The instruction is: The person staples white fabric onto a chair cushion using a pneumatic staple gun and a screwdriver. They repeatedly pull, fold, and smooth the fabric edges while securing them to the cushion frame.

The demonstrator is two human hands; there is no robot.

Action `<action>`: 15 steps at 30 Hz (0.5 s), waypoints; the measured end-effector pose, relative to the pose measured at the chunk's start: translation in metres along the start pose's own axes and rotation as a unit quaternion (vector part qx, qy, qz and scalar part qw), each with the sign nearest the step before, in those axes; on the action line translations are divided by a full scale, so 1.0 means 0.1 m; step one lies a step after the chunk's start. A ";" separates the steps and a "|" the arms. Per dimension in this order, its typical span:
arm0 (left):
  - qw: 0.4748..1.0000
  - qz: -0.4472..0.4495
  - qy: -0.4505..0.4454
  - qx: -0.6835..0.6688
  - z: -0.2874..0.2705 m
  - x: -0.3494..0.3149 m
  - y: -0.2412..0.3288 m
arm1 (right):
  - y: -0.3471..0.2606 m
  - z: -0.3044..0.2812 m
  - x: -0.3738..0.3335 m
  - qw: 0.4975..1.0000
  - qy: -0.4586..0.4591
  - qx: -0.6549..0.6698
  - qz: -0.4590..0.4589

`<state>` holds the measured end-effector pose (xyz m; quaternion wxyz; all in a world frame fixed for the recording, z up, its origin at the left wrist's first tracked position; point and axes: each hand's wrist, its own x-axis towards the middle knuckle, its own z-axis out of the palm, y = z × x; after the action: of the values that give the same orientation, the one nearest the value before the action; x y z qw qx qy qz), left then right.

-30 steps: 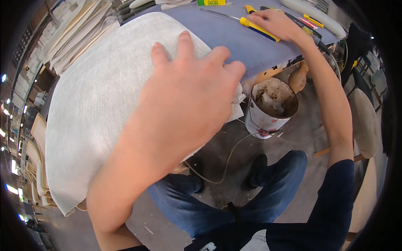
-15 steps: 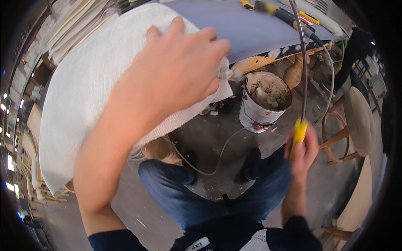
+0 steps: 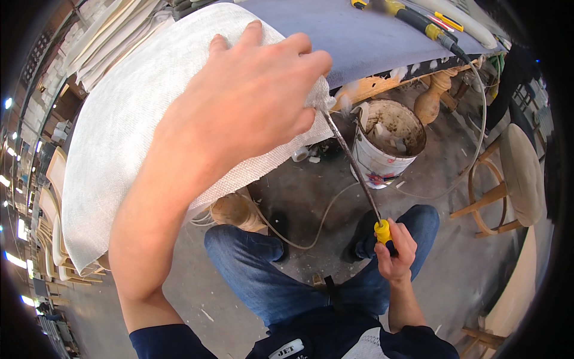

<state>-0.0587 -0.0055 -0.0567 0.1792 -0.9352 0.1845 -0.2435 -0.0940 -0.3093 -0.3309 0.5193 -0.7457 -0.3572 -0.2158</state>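
White woven fabric (image 3: 137,102) covers a padded piece at the left, its frayed corner near the middle top. My left hand (image 3: 251,90) lies on this fabric with its fingers spread, the thumb beside the corner. My right hand (image 3: 396,254) is closed round the yellow handle of a long screwdriver (image 3: 353,158). Its thin metal shaft slants up and left, and the tip meets the frayed fabric edge beside my left thumb. Whether the tip goes into the cloth or under it is hidden.
A stained white bucket (image 3: 382,149) with scraps stands on the floor. On the grey-blue surface (image 3: 335,42) lie a corded tool (image 3: 412,23) and a yellow utility knife (image 3: 448,21). An upholstered chair (image 3: 520,176) is at right. A thin hose (image 3: 323,224) crosses the floor.
My right hand has moved left and lower, tilting the screwdriver from nearly upright to a slant, and its tip has come to the fabric corner. My left hand stays on the fabric.
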 end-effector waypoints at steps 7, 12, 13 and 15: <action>1.000 -0.015 -0.015 0.016 -0.04 0.01 0.02 | -0.11 0.01 0.10 0.998 -0.030 0.034 0.046; 1.000 -0.008 0.002 0.025 -0.01 0.00 0.01 | -0.21 -0.09 0.10 0.981 -0.078 0.120 0.133; 1.000 -0.009 -0.002 0.022 -0.01 0.00 0.02 | -0.24 -0.10 0.10 0.977 -0.082 0.134 0.145; 1.000 -0.011 -0.011 0.016 -0.02 0.00 0.02 | -0.26 -0.12 0.10 0.972 -0.085 0.151 0.158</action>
<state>-0.0603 -0.0083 -0.0555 0.1934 -0.9367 0.1686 -0.2382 -0.1064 -0.3122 -0.3033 0.6214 -0.7209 -0.3065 -0.0106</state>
